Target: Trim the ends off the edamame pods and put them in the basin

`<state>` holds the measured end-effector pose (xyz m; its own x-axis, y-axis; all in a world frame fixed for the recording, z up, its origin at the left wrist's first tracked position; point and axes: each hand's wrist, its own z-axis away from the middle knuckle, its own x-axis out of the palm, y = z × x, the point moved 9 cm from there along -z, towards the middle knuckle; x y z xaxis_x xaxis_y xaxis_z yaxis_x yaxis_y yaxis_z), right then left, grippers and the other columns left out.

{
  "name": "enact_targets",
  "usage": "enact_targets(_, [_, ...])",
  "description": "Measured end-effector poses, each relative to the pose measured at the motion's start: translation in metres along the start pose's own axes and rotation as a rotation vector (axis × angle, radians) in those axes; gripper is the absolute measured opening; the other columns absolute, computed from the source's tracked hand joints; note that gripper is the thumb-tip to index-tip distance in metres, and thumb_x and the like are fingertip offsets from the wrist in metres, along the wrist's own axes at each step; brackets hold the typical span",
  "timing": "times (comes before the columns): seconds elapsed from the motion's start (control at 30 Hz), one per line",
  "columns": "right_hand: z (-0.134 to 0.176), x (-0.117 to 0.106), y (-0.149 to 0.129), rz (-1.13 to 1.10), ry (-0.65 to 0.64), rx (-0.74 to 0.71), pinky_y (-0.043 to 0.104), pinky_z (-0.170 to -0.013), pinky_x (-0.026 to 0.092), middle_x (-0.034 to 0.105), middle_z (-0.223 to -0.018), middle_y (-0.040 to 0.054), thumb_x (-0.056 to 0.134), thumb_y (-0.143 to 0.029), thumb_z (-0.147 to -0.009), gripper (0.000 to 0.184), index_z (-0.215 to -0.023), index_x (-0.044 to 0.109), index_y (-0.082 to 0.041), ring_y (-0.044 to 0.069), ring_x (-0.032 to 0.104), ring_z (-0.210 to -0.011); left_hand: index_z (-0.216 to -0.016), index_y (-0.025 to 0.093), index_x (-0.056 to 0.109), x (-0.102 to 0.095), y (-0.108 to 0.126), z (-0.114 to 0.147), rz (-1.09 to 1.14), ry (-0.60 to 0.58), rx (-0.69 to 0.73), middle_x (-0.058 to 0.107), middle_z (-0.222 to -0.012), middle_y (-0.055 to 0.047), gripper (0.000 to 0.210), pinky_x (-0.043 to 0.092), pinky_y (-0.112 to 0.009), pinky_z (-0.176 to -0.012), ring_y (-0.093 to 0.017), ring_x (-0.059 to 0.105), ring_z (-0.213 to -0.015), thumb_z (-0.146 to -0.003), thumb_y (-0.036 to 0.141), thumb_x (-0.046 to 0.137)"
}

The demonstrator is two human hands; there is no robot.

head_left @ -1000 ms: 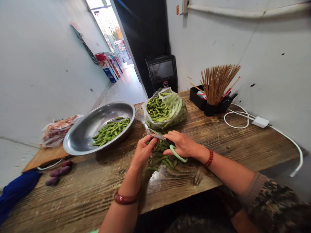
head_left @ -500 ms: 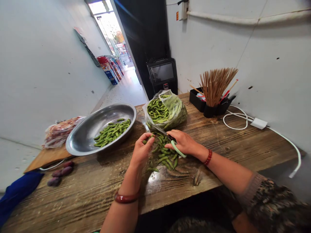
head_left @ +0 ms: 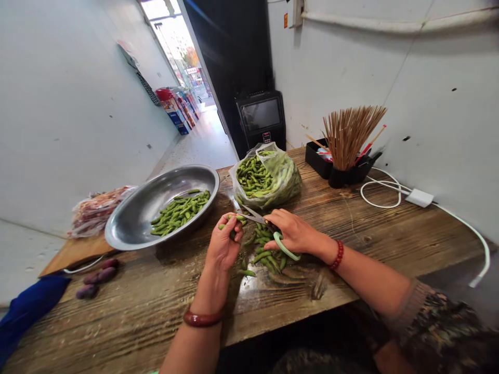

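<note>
Since I'm reading all this from far off, the main thing I care about is how the pod [head_left: 238, 218] sits against the scissors [head_left: 255, 217]. The left hand [head_left: 224, 243] has that pod pinched at thumb and fingers, with a bit more green [head_left: 221, 227] tucked in the grip — another pod, I'd say. The pinched one sits at one or two o'clock from that hand, long axis running roughly nine to three. The right hand [head_left: 290, 231] is wrapped round the scissors, blades spread in a narrow V aimed at about ten o'clock, so they meet the pod's free end from its three o'clock side. Whether that end is actually between the blades or just under the lower one — can't tell. Left hand is nearer, obviously; the right only gets there through the blades. Loose pods [head_left: 268, 261] lie on the table [head_left: 156, 301] around three o'clock from the left hand, the bag [head_left: 286, 182] is at one, and the steel bowl [head_left: 134, 215] is over at ten.
</note>
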<state>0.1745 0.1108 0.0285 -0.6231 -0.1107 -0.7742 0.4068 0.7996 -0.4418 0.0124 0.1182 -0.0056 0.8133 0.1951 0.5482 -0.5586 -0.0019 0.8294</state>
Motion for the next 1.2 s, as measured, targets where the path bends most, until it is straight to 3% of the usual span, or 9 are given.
enact_targets(0.4, [-0.001, -0.001, 0.001, -0.039, 0.033, -0.001, 0.035, -0.076, 0.045, 0.057, -0.094, 0.0080, 0.074, -0.049, -0.076, 0.053, -0.113, 0.054, -0.016, 0.023, 0.050, -0.085, -0.071, 0.014, 0.057, 0.018, -0.016, 0.009, -0.112, -0.076, -0.037, 0.052, -0.062, 0.003, 0.031, 0.028, -0.015, -0.041, -0.005, 0.043, -0.052, -0.061, 0.024, 0.085])
enact_targets(0.6, [-0.001, -0.003, 0.000, -0.046, 0.036, 0.017, 0.032, -0.074, 0.043, 0.057, -0.090, 0.0063, 0.071, -0.043, -0.080, 0.039, -0.104, 0.055, -0.016, 0.021, 0.050, -0.083, -0.070, 0.014, 0.058, 0.018, -0.014, 0.009, -0.142, -0.084, -0.015, 0.055, -0.063, 0.002, 0.030, 0.028, -0.015, -0.042, -0.005, 0.043, -0.051, -0.061, 0.025, 0.084])
enact_targets(1.0, [0.001, 0.010, 0.002, 0.020, -0.007, -0.010, 0.032, -0.074, 0.044, 0.058, -0.092, 0.0076, 0.067, -0.042, -0.084, 0.035, -0.105, 0.055, -0.016, 0.021, 0.051, -0.084, -0.077, 0.015, 0.059, 0.005, -0.005, 0.003, -0.148, -0.024, 0.028, 0.057, -0.068, 0.003, 0.027, 0.030, -0.014, -0.042, -0.005, 0.045, -0.053, -0.065, 0.025, 0.081])
enact_targets(1.1, [0.001, 0.007, 0.003, 0.015, 0.003, -0.003, 0.031, -0.074, 0.044, 0.058, -0.092, 0.0072, 0.068, -0.042, -0.084, 0.035, -0.104, 0.055, -0.016, 0.021, 0.052, -0.083, -0.077, 0.015, 0.059, -0.006, 0.004, -0.001, -0.126, 0.019, 0.055, 0.060, -0.071, 0.002, 0.022, 0.033, -0.014, -0.041, -0.006, 0.049, -0.055, -0.069, 0.023, 0.077])
enact_targets(1.2, [0.000, 0.001, 0.008, 0.007, 0.036, 0.031, 0.032, -0.075, 0.045, 0.059, -0.091, 0.0073, 0.068, -0.040, -0.084, 0.034, -0.102, 0.055, -0.015, 0.021, 0.053, -0.084, -0.075, 0.015, 0.056, -0.026, 0.013, -0.007, -0.054, 0.141, 0.035, 0.067, -0.079, -0.003, 0.012, 0.038, -0.017, -0.042, -0.010, 0.057, -0.059, -0.073, 0.020, 0.068])
